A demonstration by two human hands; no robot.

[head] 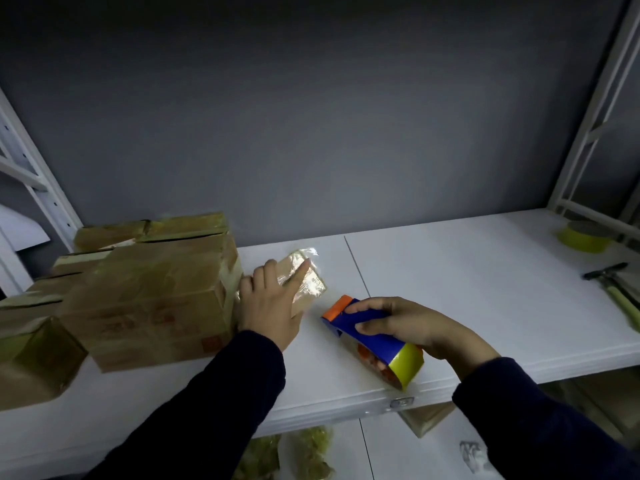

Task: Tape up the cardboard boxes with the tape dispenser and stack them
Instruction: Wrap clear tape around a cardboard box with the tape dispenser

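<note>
We see the left hand [273, 306] lying near the centre of the view on a small brown cardboard box [309, 284] glossy with clear tape. Its fingers are straight and the forefinger is stretched across the top, pressing rather than gripping. This small box sits on the white shelf board [467, 289]. Its left end is close against the stack of larger brown cardboard boxes [152, 289] at nine o'clock, though in this dim light we cannot tell whether they touch.

At five o'clock from the small box, near it but apart, the right hand [408, 327] is curled round the blue plastic tape dispenser [367, 336]. The dispenser has an orange nose and a yellow-green roll, and the nose points toward eleven o'clock.

We judge the task well along. The stacked boxes carry shiny tape over their seams, as does another brown box [31, 355] at eight o'clock by the frame's edge. The small box looks sealed too, with the tape being smoothed down. What is left, as we read it, is setting it on the stack.

A spare yellow tape roll [583, 239] lies at two o'clock and a hammer [613, 285] at three.
</note>
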